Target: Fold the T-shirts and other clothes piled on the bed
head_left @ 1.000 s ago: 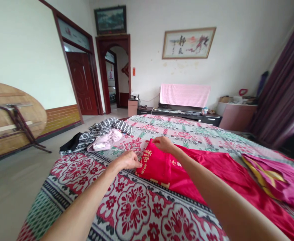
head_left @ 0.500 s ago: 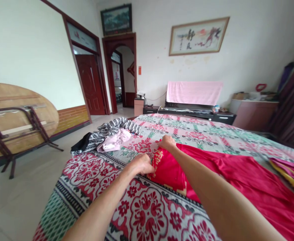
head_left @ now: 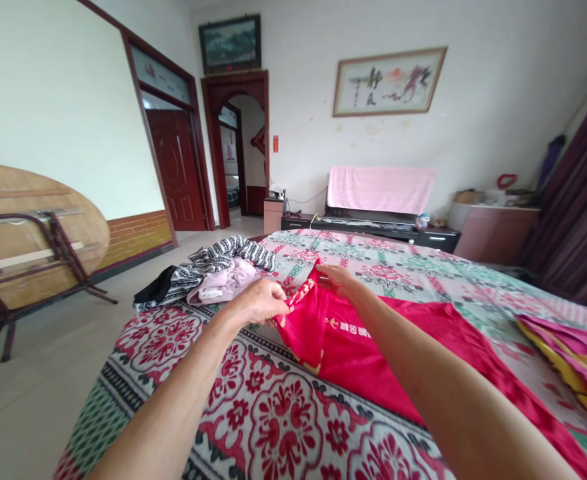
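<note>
A big pale wall (head_left: 293, 40) stands at the back of the room. In front of it is a wide, flat spread (head_left: 283, 427) with flowers in red, white and green. A dark purple curtain (head_left: 578, 193) hangs on the far right, and a round wooden table (head_left: 81, 220) is tipped on its side on the far left.

A long, shiny red cloth (head_left: 353, 360) lies on the spread, in front of the person — it runs from the middle down to the lower right. Its left end is folded over, and the folded edge is lifted a little between the two hands.

A pink cloth (head_left: 381, 190) is draped on something dark by the wall. A pink and yellow cloth (head_left: 581, 353) lies on the right. On the left, striped black and white clothes (head_left: 223, 250) sit in a heap, with a pale pink garment (head_left: 226, 280) touching them.

The left hand (head_left: 263, 301) pinches the near corner of the red fold, thumb and fingers together. The right hand (head_left: 338, 280) holds the far corner — its fingers are bent and close together.
</note>
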`<state>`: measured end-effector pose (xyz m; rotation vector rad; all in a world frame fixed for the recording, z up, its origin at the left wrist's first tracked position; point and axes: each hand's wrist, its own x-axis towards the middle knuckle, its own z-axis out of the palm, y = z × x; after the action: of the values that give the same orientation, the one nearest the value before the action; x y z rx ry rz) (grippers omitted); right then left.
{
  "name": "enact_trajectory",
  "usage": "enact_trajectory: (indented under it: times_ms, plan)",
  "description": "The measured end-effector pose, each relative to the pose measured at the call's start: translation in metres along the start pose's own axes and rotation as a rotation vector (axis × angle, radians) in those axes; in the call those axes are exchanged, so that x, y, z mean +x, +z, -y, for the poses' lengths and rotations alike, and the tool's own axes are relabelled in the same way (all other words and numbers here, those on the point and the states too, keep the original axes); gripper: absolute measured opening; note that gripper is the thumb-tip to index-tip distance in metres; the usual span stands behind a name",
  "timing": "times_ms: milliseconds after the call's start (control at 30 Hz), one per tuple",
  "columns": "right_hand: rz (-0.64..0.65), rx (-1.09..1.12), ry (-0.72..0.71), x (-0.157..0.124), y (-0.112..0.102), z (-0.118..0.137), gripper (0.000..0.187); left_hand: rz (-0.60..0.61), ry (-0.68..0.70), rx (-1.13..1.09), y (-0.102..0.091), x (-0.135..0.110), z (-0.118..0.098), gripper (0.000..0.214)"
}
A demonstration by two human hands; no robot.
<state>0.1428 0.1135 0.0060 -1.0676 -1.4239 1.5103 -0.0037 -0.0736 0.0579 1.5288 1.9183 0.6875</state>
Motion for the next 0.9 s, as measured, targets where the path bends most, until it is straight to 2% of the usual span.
enact_trajectory:
  times_ms: [100, 200, 400, 600, 733, 833, 900]
  plan:
    - [-0.043, 0.071, 0.037, -0.01, -0.027, 0.005, 0.011, -0.055, 0.21, -0.071, 0.02, 0.002, -0.01, 0.015]
    - [-0.064, 0.18, 0.075, -0.022, -0.055, 0.005, 0.01, -0.05, 0.382, -0.128, 0.046, 0.003, -0.02, 0.017]
    - [-0.104, 0.226, 0.061, -0.041, -0.1, -0.011, 0.007, 0.033, 0.403, -0.15, 0.1, -0.003, -0.044, 0.023]
    - [-0.194, -0.01, 0.089, -0.049, -0.11, -0.03, 0.013, 0.05, 0.431, -0.03, 0.139, -0.002, -0.04, 0.024]
    - [-0.211, -0.232, 0.022, -0.046, -0.11, -0.041, 0.015, 0.083, 0.413, -0.08, 0.142, -0.005, -0.037, 0.03]
    - [-0.261, -0.422, -0.047, -0.04, -0.113, -0.046, 0.016, 0.163, 0.386, -0.211, 0.128, -0.002, -0.037, 0.034]
    - [-0.308, -0.522, -0.056, -0.037, -0.116, -0.047, 0.025, 0.123, 0.373, -0.282, 0.113, 0.006, -0.031, 0.036]
